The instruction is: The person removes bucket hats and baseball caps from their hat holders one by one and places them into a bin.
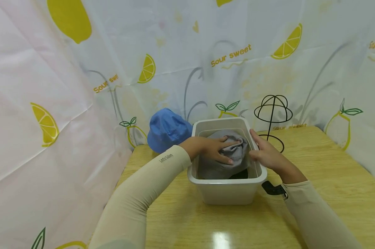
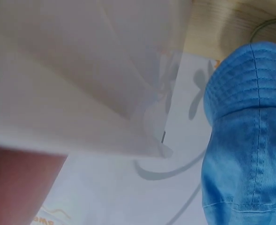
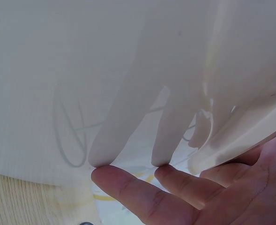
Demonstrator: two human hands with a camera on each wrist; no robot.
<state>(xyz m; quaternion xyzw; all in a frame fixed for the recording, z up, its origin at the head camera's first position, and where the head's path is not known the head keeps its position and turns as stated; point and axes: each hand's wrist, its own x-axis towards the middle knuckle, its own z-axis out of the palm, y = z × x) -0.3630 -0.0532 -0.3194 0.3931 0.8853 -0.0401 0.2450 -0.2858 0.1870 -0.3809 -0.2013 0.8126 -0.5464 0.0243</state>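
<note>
A white plastic bin stands on the wooden table, with a grey cloth hat inside it. My left hand reaches over the bin's left rim and rests on the hat's crumpled top, fingers spread. At the right rim, my right hand holds the bin, thumb over the edge. In the right wrist view its fingers touch the glossy outer wall. Something dark shows beneath the grey hat; its kind is hidden.
Left of the bin sits a blue bucket hat, near the lemon-print cloth hanging behind. A black wire hat stand rises at the back right of the table.
</note>
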